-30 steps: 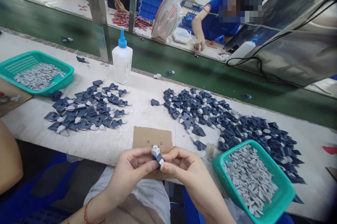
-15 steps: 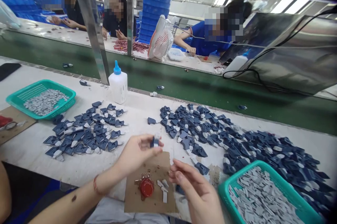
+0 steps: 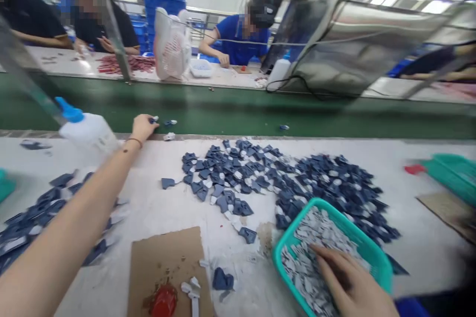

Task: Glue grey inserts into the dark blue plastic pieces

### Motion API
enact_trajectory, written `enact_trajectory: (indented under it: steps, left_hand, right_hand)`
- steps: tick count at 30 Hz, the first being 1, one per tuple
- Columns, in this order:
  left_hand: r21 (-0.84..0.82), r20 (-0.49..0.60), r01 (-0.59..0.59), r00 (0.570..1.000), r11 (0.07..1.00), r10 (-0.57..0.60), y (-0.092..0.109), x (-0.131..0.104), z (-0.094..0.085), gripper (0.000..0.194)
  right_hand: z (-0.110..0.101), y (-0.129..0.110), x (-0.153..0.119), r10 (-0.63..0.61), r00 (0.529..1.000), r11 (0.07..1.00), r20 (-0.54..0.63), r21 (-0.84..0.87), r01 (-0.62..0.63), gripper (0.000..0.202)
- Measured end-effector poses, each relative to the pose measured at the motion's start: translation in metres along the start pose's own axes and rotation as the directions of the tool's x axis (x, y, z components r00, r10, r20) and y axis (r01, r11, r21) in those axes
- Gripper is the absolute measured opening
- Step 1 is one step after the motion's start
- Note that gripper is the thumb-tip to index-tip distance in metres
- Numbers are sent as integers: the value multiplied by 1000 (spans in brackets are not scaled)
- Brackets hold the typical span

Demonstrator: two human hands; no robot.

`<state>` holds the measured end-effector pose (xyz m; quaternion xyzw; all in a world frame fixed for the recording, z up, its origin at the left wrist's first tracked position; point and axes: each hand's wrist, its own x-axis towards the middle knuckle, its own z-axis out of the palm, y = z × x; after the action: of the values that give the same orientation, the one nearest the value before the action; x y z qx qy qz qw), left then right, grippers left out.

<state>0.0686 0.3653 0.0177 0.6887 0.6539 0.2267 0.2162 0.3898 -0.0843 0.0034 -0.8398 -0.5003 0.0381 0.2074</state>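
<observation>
My left hand [image 3: 145, 127] reaches far forward over the near edge of the green belt [image 3: 230, 118], its fingers closed on a small navy-and-white plastic piece [image 3: 153, 119]. Just right of it another navy-and-white piece [image 3: 170, 122] lies on the belt. In the teal basket [image 3: 383, 277] at the right, my right hand [image 3: 351, 280] dips its fingertips close together among light grey plastic pieces [image 3: 316, 227]; whatever they pinch is hidden. A cardboard sheet [image 3: 148, 257] bears a red cap-like dish [image 3: 164, 301] and a few grey pieces [image 3: 191, 287].
Navy pieces [image 3: 238, 173] are heaped mid-table and to the right, with another pile [image 3: 37, 218] at left under my forearm. A white bottle [image 3: 89, 131] with a blue tip stands beside the left arm. Beyond the belt, a person in blue [image 3: 238, 31] works at the opposite table.
My left hand has gone from above the cardboard forward to the belt, still with the navy-and-white piece. My right hand has moved right into the teal basket. The view has swung right.
</observation>
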Motion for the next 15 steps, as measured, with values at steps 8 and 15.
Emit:
enact_trajectory:
  steps: [8, 15]
  left_hand:
    - [296, 92, -269, 963, 917, 253, 11, 1, 1, 36]
    - [420, 197, -367, 929, 830, 312, 15, -2, 11, 33]
  right_hand:
    - [4, -13, 11, -20, 996, 989, 83, -144, 32, 33]
    - [6, -12, 15, -89, 986, 956, 139, -265, 124, 30]
